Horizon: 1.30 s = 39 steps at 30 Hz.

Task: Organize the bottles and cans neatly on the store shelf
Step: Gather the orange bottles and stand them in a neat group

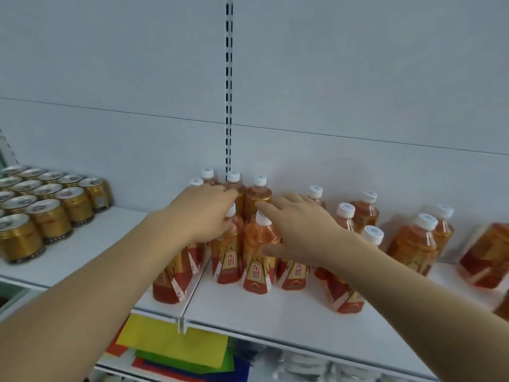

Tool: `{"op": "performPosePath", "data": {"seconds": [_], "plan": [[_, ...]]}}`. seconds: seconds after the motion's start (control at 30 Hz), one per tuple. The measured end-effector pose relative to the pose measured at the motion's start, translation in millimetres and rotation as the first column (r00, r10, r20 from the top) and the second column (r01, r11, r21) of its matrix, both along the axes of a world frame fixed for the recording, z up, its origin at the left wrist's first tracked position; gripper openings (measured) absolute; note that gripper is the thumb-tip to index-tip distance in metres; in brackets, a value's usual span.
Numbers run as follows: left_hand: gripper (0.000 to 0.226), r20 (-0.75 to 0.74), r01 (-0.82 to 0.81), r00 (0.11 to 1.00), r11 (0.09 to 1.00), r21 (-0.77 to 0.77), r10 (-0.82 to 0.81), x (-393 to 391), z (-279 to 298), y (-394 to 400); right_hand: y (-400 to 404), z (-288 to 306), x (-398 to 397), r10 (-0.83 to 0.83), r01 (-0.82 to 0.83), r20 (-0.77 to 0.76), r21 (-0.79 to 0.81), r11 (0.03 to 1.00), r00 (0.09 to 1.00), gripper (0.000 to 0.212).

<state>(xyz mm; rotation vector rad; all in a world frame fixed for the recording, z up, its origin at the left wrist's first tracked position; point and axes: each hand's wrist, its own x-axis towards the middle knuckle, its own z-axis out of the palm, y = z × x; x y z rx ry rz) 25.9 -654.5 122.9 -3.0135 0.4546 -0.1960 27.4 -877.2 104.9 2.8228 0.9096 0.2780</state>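
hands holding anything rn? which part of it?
Left hand is wrapped around the neck and shoulder of a bottle in the cluster. Right hand rests spread on neighbouring bottles; a closed grip cannot be told.

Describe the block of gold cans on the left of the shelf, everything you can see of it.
The gold cans stand upright in tidy rows on the left part of the white shelf, packed side by side and running back toward the rear panel. They look like metal: shiny gold bodies, silver tops, dark bands at the base. The block runs out of view at the left edge, so its full count cannot be told. Neither hand touches it; bare shelf separates it from the orange bottles to the right.
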Motion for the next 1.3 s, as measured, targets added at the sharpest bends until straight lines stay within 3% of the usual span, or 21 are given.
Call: {"op": "performPosePath", "data": {"seconds": [0.1, 0.4, 0.73, 0.97, 1.13, 1.3], "plan": [[0.067, -0.138, 0.022, 0.990, 0.999, 0.045, -0.016, 19.9, -3.0, 3.6, 6.0, -4.6, 9.5, -0.012, 0.011, -0.001, -0.040, 0.999, 1.000, 0.085], [0.053, -0.146, 0.158, 0.979, 0.983, 0.096, -0.143, 59.5, -12.2, 18.9, 18.4, -10.0, 41.4, -0.076, 0.076, 0.013, 0.007, 0.997, 0.997, 0.061], [0.042, -0.062, 0.260, 0.965, 0.960, 0.099, -0.255, 100.7, -7.3, 28.2, 41.0, -7.7, 67.7, -0.195, 0.196, -0.018, 0.041, 0.980, 0.981, 0.067], [0.046, -0.029, 0.307, 0.952, 0.947, 0.096, -0.306, 109.5, -5.5, 36.4, 52.1, -10.7, 73.6, -0.256, 0.256, -0.008, 0.057, 0.965, 0.967, 0.063], [0.040, -0.018, 0.331, 0.943, 0.937, 0.115, -0.331, 108.1, -6.4, 37.7, 50.6, -18.3, 72.0, -0.258, 0.257, 0.010, 0.046, 0.965, 0.966, 0.074], [0.053, -0.019, 0.332, 0.943, 0.937, 0.110, -0.332, 104.3, -4.3, 36.8, 43.6, -19.1, 65.4, -0.217, 0.216, 0.036, 0.024, 0.976, 0.976, 0.089]]}}
